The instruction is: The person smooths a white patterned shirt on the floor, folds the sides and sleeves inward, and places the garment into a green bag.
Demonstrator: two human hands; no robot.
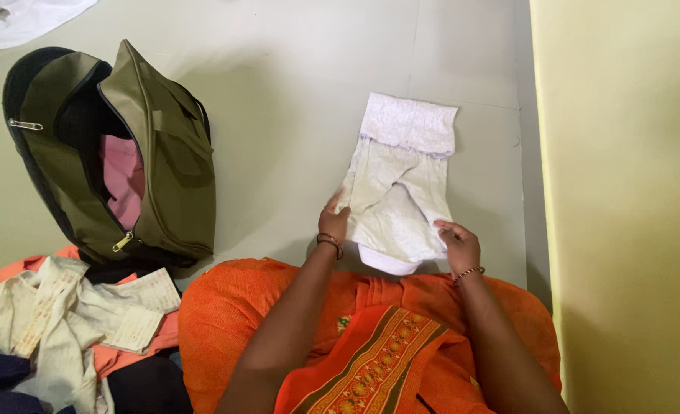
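Observation:
A small white garment (398, 184) lies on the pale tiled floor in front of me, its far end folded over in a band. My left hand (333, 222) pinches the garment's left edge near its lower part. My right hand (458, 244) grips its lower right edge. Both wrists wear thin bangles. My lap is covered in orange cloth with a patterned border (371, 360).
An olive-green bag (156, 161) lies unzipped at the left with pink cloth (125, 180) inside. A heap of cream, orange and dark clothes (56, 330) sits at the lower left. A yellow wall (624, 192) runs along the right. White cloth (26, 19) lies at the top left.

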